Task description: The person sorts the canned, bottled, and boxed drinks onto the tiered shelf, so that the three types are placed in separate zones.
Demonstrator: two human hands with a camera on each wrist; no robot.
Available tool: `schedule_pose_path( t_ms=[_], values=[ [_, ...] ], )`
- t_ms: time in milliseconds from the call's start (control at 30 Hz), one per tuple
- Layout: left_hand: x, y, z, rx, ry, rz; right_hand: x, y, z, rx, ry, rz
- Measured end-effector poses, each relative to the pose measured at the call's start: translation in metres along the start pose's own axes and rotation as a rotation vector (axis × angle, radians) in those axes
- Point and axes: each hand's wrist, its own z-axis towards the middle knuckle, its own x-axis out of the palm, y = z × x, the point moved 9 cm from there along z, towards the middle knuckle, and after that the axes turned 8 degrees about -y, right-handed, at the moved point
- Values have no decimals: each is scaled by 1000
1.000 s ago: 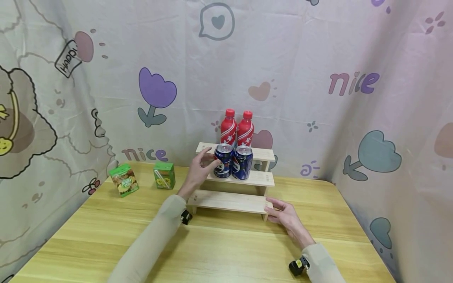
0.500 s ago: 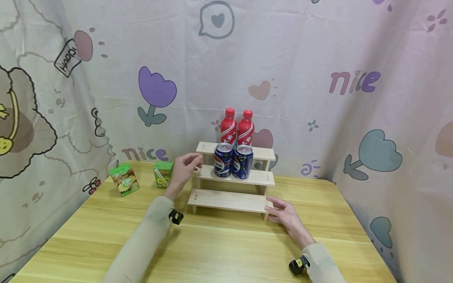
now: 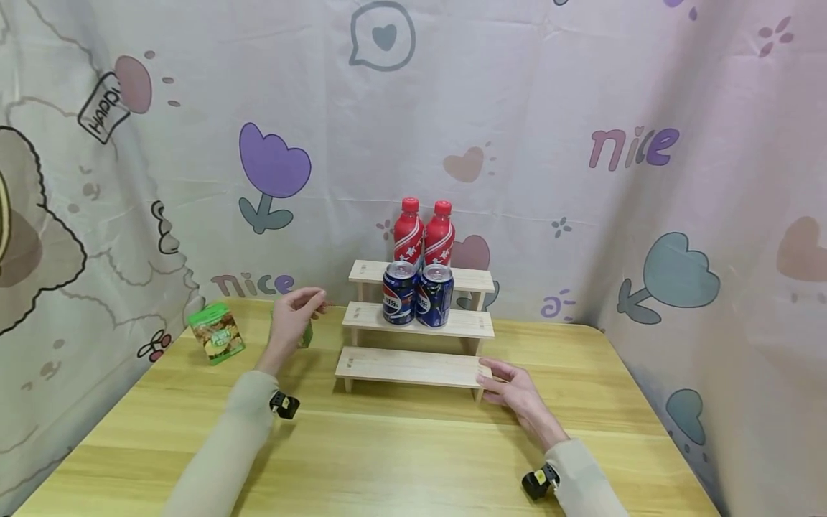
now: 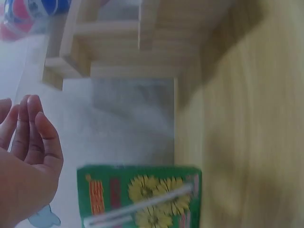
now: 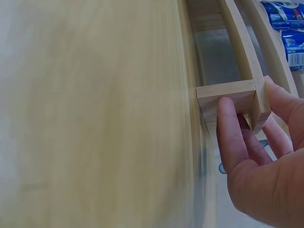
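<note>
Two red bottles [image 3: 423,235], two blue cans [image 3: 416,294], green cartons [image 3: 216,334] printed with yellow sunflowers, and a pale wooden shelf [image 3: 413,366] are shown.

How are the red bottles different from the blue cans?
The two red bottles are taller, with screw caps, and stand on the top step of the wooden rack. The two blue cans are shorter, with flat silver tops, and stand on the middle step. Both pairs stand upright, side by side, untouched by either hand.
</note>
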Motion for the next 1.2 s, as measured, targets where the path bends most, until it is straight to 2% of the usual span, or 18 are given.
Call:
schedule_pose_path(
  t_ms=[167, 333, 533, 667, 867, 1200],
  values=[
    [-23, 18, 3, -36, -24, 35, 0, 0, 0, 2, -5, -1],
    [-43, 25, 2, -40, -72, 91, 1, 0, 1, 2, 0, -6],
    [-62, 32, 3, -27, -154, 263, 0, -2, 1, 6, -4, 3],
    [-71, 42, 4, -84, -168, 343, 0, -1, 1, 7, -4, 4],
    [-74, 54, 7, -160, -113, 380, 0, -1, 1, 8, -4, 7],
    [-69, 70, 11, -192, 15, 443, 0, -1, 1, 6, -4, 13]
  ],
)
